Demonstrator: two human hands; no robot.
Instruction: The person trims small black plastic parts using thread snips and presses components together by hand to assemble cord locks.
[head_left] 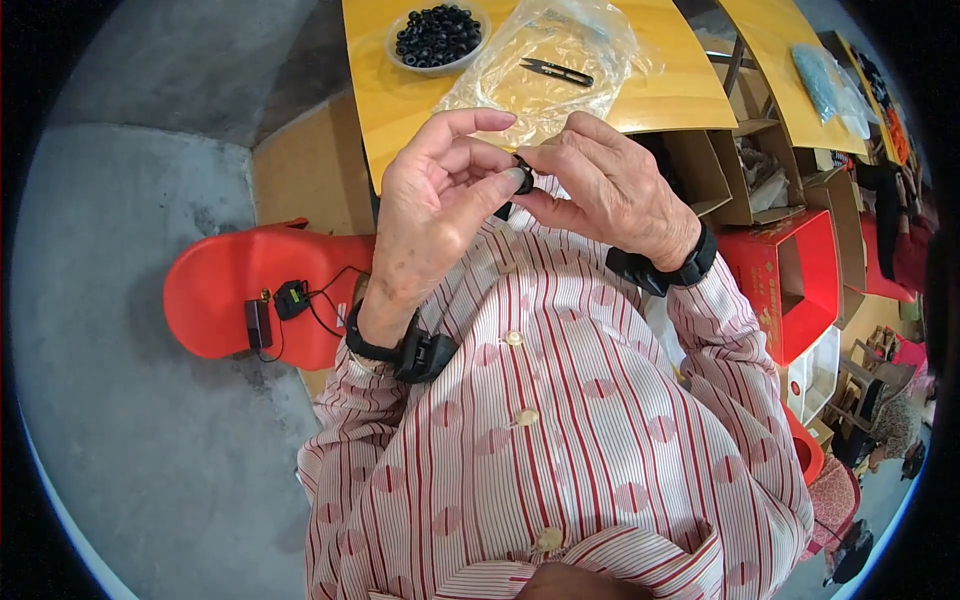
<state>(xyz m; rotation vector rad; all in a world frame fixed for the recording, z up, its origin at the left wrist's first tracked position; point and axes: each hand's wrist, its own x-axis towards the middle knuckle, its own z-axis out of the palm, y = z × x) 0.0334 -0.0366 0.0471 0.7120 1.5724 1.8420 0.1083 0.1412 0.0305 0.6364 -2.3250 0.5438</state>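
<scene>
A small black ring-shaped piece (524, 176) is pinched between the fingertips of both hands, just in front of the table edge. My left hand (440, 185) grips it with thumb and forefinger, the other fingers loosely curled. From the other side my right hand (612, 185) closes thumb and finger on it; the fingers partly hide the piece. Beyond them, a clear round tub (390, 50) holds many similar black rings (438, 36). Black thread snips (557, 71) lie on a clear plastic bag (500, 92) on the yellow table (372, 110).
A red stool (210, 300) with small black devices (290, 300) and cables stands at left. To the right are open cardboard boxes (735, 180) and a red box (775, 285). Another table (790, 60) carries a bag of bluish material (815, 80). Other people sit at far right.
</scene>
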